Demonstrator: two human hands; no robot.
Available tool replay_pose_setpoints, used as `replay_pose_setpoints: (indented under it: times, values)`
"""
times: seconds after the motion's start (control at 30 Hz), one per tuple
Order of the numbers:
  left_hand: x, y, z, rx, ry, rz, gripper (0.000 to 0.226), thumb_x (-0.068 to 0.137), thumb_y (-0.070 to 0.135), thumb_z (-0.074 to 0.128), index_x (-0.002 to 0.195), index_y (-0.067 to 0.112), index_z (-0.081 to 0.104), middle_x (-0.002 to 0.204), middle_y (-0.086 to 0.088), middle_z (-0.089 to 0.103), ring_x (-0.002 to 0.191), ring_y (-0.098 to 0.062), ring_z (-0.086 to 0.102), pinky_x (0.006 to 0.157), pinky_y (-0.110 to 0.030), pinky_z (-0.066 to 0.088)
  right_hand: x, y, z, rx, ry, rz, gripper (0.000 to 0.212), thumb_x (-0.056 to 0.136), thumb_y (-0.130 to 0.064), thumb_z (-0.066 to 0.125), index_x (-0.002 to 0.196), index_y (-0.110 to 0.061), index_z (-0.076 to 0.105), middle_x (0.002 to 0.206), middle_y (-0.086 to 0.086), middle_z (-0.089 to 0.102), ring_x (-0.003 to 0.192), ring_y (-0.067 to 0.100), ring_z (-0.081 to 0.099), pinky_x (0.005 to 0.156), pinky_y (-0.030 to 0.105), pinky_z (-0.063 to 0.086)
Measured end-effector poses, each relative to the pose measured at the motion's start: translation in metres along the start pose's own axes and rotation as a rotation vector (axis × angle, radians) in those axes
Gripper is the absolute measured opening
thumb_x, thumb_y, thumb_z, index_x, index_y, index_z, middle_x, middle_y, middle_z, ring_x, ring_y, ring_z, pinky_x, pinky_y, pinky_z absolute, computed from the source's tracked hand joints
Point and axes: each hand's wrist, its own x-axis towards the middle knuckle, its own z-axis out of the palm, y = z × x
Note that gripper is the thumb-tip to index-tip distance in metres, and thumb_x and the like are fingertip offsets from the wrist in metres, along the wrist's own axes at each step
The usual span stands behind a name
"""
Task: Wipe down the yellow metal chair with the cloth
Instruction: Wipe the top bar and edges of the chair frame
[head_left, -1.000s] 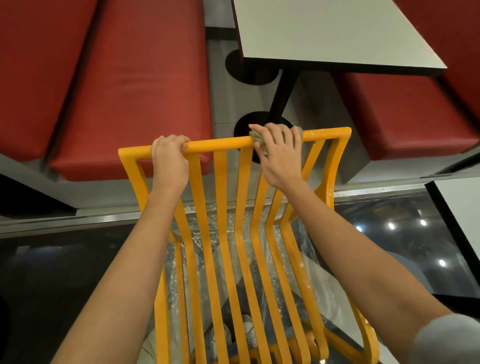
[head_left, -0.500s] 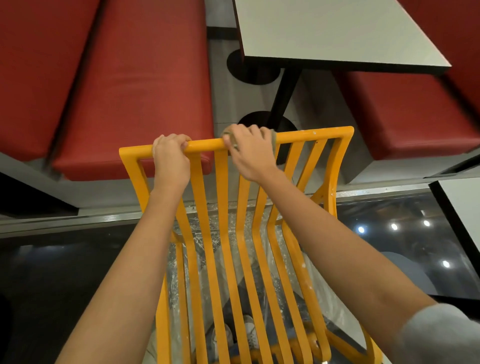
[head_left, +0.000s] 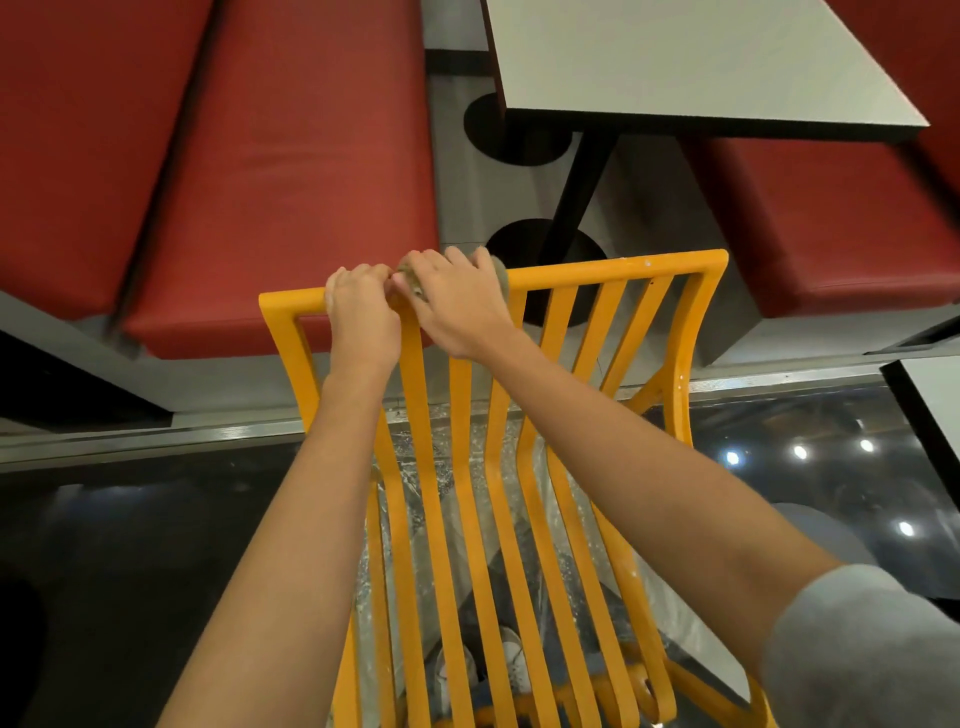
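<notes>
The yellow metal chair (head_left: 613, 273) stands in front of me with its slatted back facing me and its top rail running left to right. My left hand (head_left: 361, 317) grips the top rail near its left end. Right beside it, my right hand (head_left: 457, 306) presses a small grey-brown cloth (head_left: 501, 275) onto the rail. Most of the cloth is hidden under my fingers. The two hands almost touch.
A white table (head_left: 701, 62) on a black post stands behind the chair. Red padded benches (head_left: 280, 171) lie to the left and right (head_left: 821, 223). A metal floor strip (head_left: 156, 436) crosses under the chair, with dark glossy floor (head_left: 130, 545) nearer me.
My right hand has slid the cloth leftward along the top rail, from near its right part up to my left hand. My left hand has kept its grip.
</notes>
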Motion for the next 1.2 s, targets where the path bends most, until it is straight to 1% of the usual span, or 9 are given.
replay_pose_setpoints:
  times: [0.1,0.2,0.4,0.5,0.6,0.7,0.8,0.97,1.2]
  values:
    - [0.0,-0.002,-0.001,0.006,-0.008,0.032,0.026,0.092,-0.009,0.041,0.094,0.0,0.065,0.095,-0.022,0.064,0.095,-0.041,0.054,0.108,-0.041,0.026,-0.027,0.022,0.008,-0.039,0.134,-0.144,0.038,0.103,-0.036,0.041,0.137,-0.026,0.052,0.125,-0.004,0.061,0.109,0.021,0.054,0.094,0.038,0.036]
    - [-0.001,-0.003,-0.001,-0.031,-0.005,0.022,0.03,0.098,-0.003,0.04,0.106,0.002,0.068,0.102,-0.02,0.066,0.101,-0.037,0.056,0.114,-0.037,0.021,-0.054,0.065,0.011,-0.098,0.192,-0.005,0.051,0.096,-0.027,0.052,0.146,-0.028,0.043,0.14,-0.002,0.053,0.128,0.022,0.047,0.112,0.038,0.025]
    - [-0.007,-0.005,-0.022,-0.196,-0.077,0.078,0.033,0.1,-0.001,0.039,0.12,0.003,0.065,0.117,-0.017,0.064,0.113,-0.034,0.054,0.109,-0.039,0.033,-0.03,0.043,-0.002,0.154,0.352,0.354,0.033,0.103,-0.036,0.032,0.104,-0.02,0.061,0.1,-0.005,0.063,0.097,0.019,0.056,0.099,0.039,0.033]
    - [-0.019,-0.033,-0.04,-0.173,0.031,0.113,0.039,0.098,-0.003,0.039,0.133,0.004,0.057,0.131,-0.014,0.059,0.126,-0.029,0.05,0.12,-0.04,0.022,-0.021,0.035,-0.022,0.461,0.43,0.432,0.033,0.105,-0.034,0.033,0.1,-0.016,0.06,0.095,-0.007,0.06,0.091,0.016,0.054,0.093,0.042,0.039]
    - [-0.033,-0.072,-0.051,-0.031,0.142,-0.048,0.039,0.099,0.005,0.041,0.136,0.01,0.053,0.136,-0.01,0.056,0.131,-0.027,0.046,0.121,-0.043,0.015,-0.004,0.002,-0.037,0.631,0.445,0.303,0.035,0.104,-0.034,0.037,0.108,-0.012,0.064,0.105,0.0,0.065,0.101,0.02,0.057,0.091,0.047,0.044]
    - [-0.041,-0.088,-0.051,-0.026,0.134,-0.144,0.038,0.101,0.016,0.041,0.137,0.022,0.051,0.139,-0.003,0.055,0.133,-0.025,0.043,0.117,-0.049,0.016,0.021,-0.053,-0.023,0.471,0.276,0.066,0.036,0.102,-0.039,0.04,0.112,-0.016,0.065,0.11,0.003,0.065,0.101,0.025,0.058,0.086,0.043,0.041]
    - [-0.039,-0.088,-0.048,-0.159,0.151,-0.178,0.032,0.1,0.017,0.043,0.129,0.021,0.056,0.126,-0.005,0.064,0.121,-0.03,0.054,0.11,-0.054,0.03,0.031,-0.098,0.02,0.121,0.084,-0.041,0.034,0.1,-0.044,0.043,0.109,-0.019,0.065,0.105,0.001,0.067,0.097,0.025,0.061,0.083,0.038,0.034]
    - [-0.037,-0.082,-0.048,-0.297,0.146,-0.293,0.019,0.096,0.014,0.046,0.104,0.027,0.057,0.083,0.008,0.062,0.094,-0.027,0.062,0.101,-0.055,0.04,0.013,-0.077,0.032,-0.041,0.1,-0.151,0.036,0.088,-0.032,0.043,0.115,-0.017,0.061,0.1,0.0,0.065,0.091,0.025,0.059,0.081,0.037,0.033]
    - [-0.03,-0.085,-0.046,-0.355,0.101,-0.346,0.026,0.096,0.01,0.045,0.099,0.034,0.054,0.078,0.01,0.057,0.092,-0.039,0.06,0.097,-0.063,0.042,-0.011,-0.049,0.024,-0.048,0.152,0.187,0.033,0.093,-0.034,0.043,0.12,-0.021,0.057,0.114,-0.001,0.06,0.107,0.026,0.052,0.104,0.044,0.031]
